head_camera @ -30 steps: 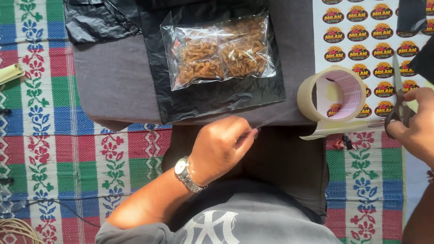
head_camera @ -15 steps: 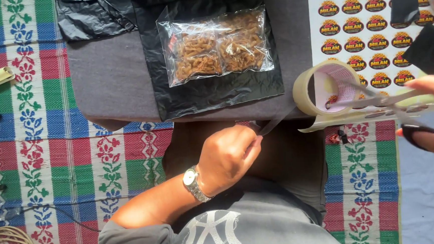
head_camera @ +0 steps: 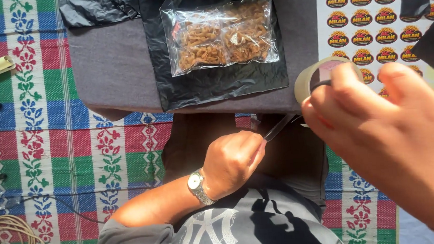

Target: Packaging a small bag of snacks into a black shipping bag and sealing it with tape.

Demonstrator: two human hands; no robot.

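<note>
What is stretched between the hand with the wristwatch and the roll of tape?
In the head view, a clear strip of tape runs from the left hand up toward the tape roll, which the right hand partly hides.

Two hands (head_camera: 232, 161) (head_camera: 394, 141), one tape roll (head_camera: 307, 79), one snack bag (head_camera: 220, 36), one wristwatch (head_camera: 196, 184).

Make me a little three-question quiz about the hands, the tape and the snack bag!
1. True or false: the left hand pinches a strip of clear tape.
2. Which hand holds the round roll of clear tape?
3. The clear plastic bag of brown snacks lies on: A) a black plastic sheet, B) the woven checked mat, C) a sticker sheet.

Key: 1 true; 2 the right hand; 3 A.
</note>
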